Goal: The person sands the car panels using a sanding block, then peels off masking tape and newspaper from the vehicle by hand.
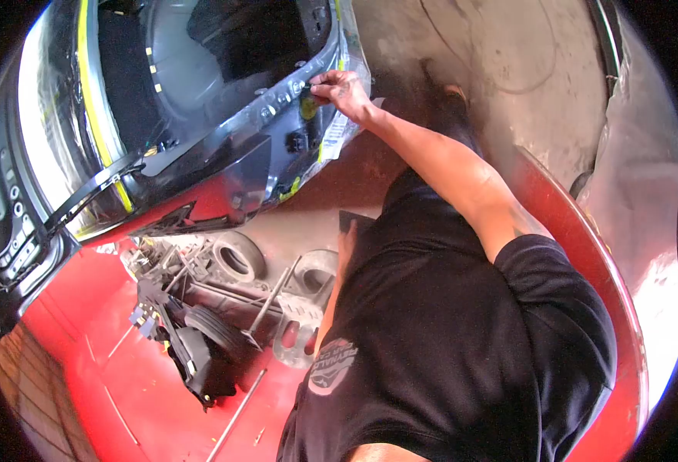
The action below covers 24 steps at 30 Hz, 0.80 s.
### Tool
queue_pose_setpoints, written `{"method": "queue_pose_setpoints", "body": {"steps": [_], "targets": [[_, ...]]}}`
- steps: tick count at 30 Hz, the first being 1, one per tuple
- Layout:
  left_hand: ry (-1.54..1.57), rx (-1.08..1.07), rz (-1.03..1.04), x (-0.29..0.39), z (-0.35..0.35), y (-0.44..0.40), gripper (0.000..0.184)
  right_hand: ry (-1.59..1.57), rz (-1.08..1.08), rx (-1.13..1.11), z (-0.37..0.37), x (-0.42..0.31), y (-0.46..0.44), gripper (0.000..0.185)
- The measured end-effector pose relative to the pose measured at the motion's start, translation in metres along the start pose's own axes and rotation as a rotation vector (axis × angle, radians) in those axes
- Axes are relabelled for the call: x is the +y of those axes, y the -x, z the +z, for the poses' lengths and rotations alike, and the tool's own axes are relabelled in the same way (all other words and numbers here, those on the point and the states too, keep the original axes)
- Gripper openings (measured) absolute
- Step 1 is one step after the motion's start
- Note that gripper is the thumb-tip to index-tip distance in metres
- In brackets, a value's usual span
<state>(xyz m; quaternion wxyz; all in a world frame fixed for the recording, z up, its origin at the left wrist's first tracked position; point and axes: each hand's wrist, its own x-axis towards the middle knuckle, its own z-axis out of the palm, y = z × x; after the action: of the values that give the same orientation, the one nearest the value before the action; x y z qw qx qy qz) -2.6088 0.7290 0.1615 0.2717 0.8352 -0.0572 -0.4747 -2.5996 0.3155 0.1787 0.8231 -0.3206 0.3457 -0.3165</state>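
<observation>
My right hand (343, 88) reaches to the dark painted edge of a car body (266, 108). Its thumb and fingers are pinched together at that edge; whatever lies between them is too small to make out. Yellow masking tape (331, 142) and clear plastic film border the panel beside the hand. Low by my body, my left hand (348, 232) is mostly hidden behind my black shirt. A dark flat object (357, 220) shows at its fingers, its kind unclear.
Against a red surface (93, 323) lie tires (237, 256), metal bars and a black plastic part (197, 362). A long thin rod (237, 416) lies nearby. A red curved panel (577, 223) stands at my right. Concrete floor (539, 100) stretches beyond.
</observation>
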Motion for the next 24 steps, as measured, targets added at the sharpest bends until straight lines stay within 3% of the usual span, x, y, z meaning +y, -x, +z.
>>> {"method": "queue_pose_setpoints", "body": {"steps": [4,10,13,15,18,22,24], "targets": [[-0.070,-0.080,-0.133,-0.002,-0.003,-0.015,0.057,0.139,-0.049,-0.034,-0.001,-0.006,0.003,0.016],[0.033,-0.083,0.120,0.029,0.012,0.000,0.064,0.106,-0.045,-0.067,0.005,0.000,-0.002,0.018],[-0.301,0.058,-0.093,0.078,0.019,0.020,0.063,0.148,-0.044,-0.072,0.006,-0.010,0.002,0.017],[-0.245,0.074,-0.096,0.031,0.015,0.000,0.063,0.034,-0.043,-0.078,0.006,-0.007,0.002,0.016],[-0.086,0.035,-0.041,0.032,0.015,0.009,0.062,-0.017,-0.016,-0.084,0.007,-0.005,0.001,0.015],[-0.134,-0.015,-0.121,0.023,0.008,0.007,0.061,0.015,-0.006,-0.100,0.004,0.002,-0.006,0.013],[-0.067,-0.037,-0.061,0.014,0.009,0.003,0.060,0.051,-0.019,-0.097,0.005,-0.001,-0.006,0.014]]}}
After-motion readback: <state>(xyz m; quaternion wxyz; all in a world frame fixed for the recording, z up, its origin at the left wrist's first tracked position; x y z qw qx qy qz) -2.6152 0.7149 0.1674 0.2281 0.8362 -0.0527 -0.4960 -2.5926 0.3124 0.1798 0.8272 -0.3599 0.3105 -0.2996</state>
